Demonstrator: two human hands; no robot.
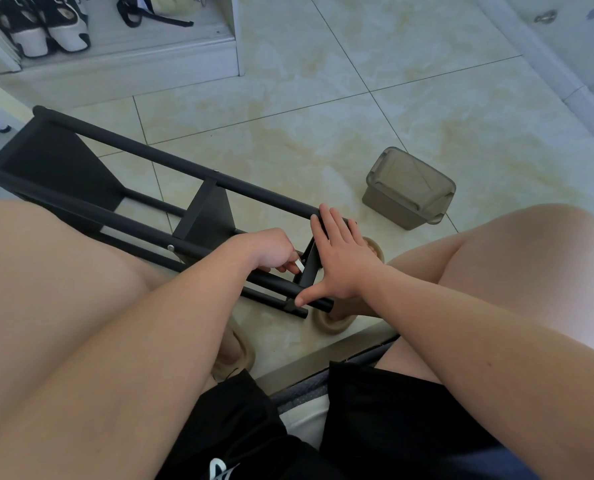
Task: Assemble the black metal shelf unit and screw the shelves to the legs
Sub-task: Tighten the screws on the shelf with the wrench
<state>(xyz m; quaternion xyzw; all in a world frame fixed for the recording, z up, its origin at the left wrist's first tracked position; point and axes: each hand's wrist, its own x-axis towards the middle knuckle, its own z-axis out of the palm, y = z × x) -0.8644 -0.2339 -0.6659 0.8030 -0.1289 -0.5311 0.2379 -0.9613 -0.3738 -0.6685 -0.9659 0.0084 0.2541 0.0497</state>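
The black metal shelf unit (143, 188) lies on its side on the tiled floor (323, 98), between the person's knees. The right hand (340, 261) is spread wide and flat, pressing on the end shelf (309, 268) of the unit. The left hand (275, 251) is curled narrow around a small pale tool (299, 266) just beside that shelf. A lidded plastic box (408, 188) stands near the unit.

The black shelf unit (122, 199) lies on its side on the tiled floor (323, 109). The right hand (340, 258) lies flat on the nearest shelf (309, 268) — the left hand (271, 251) pinches something small and pale beside it.
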